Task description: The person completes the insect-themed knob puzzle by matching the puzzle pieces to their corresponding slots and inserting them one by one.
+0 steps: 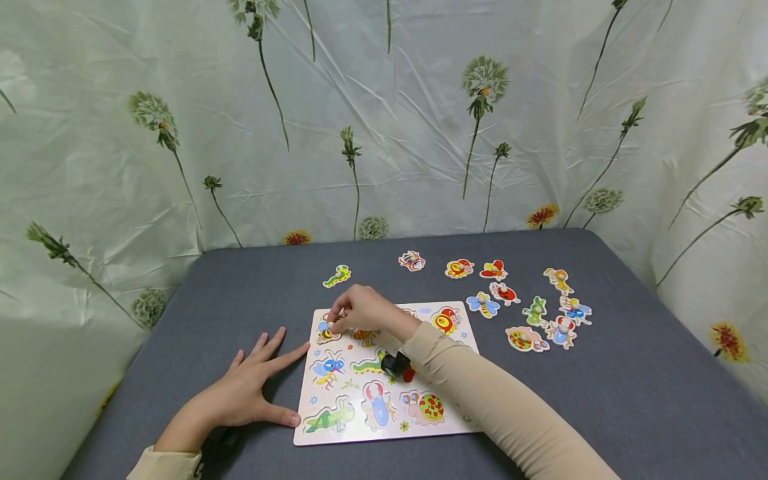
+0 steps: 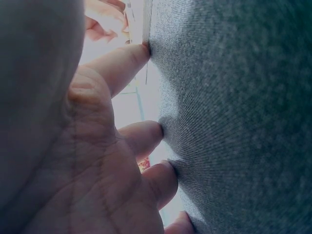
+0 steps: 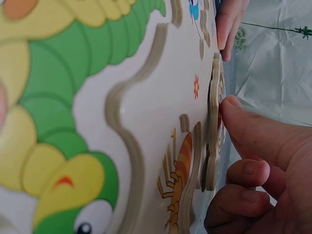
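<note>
A wooden puzzle board (image 1: 354, 437) with insect-shaped recesses lies flat on the table. At its upper left corner my right hand (image 1: 375, 313) pinches a bee puzzle piece (image 1: 327, 331) by its top. In the right wrist view, the edge of that bee piece (image 3: 213, 146) stands proud of the board's surface, with thumb and fingers against its face. My left hand (image 1: 246, 390) rests spread on the table, its thumb and index fingertip touching the board's left edge. The left wrist view shows its fingertips (image 2: 155, 129) pressed on the dark cloth.
A caterpillar piece (image 1: 337, 276) and a spider piece (image 1: 411, 261) lie beyond the board. Right of it are several loose pieces, among them a ladybird (image 1: 505, 293), a dragonfly (image 1: 483, 305) and a snail (image 1: 527, 339). A flowered curtain (image 1: 408, 133) hangs behind the dark table (image 1: 252, 280).
</note>
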`<state>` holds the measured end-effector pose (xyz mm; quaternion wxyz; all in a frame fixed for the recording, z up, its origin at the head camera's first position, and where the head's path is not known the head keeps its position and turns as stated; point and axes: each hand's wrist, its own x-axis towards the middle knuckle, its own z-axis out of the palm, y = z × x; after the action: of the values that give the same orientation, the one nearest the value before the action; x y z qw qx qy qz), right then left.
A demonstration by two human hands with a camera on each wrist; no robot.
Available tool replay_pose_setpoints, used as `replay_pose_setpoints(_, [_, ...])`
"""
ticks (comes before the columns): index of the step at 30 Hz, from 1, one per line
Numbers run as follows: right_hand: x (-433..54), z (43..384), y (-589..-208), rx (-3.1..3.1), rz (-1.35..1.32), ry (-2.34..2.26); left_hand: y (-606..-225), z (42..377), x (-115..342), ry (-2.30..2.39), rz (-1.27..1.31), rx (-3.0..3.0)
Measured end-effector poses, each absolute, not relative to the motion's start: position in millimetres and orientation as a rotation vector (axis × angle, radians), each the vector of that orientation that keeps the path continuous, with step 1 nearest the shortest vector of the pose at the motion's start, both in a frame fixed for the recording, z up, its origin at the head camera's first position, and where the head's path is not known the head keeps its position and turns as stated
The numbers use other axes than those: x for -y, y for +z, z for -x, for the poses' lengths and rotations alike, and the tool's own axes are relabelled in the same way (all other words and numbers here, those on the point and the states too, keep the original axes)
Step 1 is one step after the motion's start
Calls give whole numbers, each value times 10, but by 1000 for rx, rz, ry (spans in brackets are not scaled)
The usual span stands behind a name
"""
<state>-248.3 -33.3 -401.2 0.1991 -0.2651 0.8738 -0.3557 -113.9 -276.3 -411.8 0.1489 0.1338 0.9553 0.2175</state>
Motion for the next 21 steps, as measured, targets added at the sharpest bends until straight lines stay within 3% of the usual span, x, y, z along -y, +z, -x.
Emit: replay_pose_setpoints(21, [337,2496,-4025,-2450,773,-960,-4131,1133,2767,633,-396,-2754])
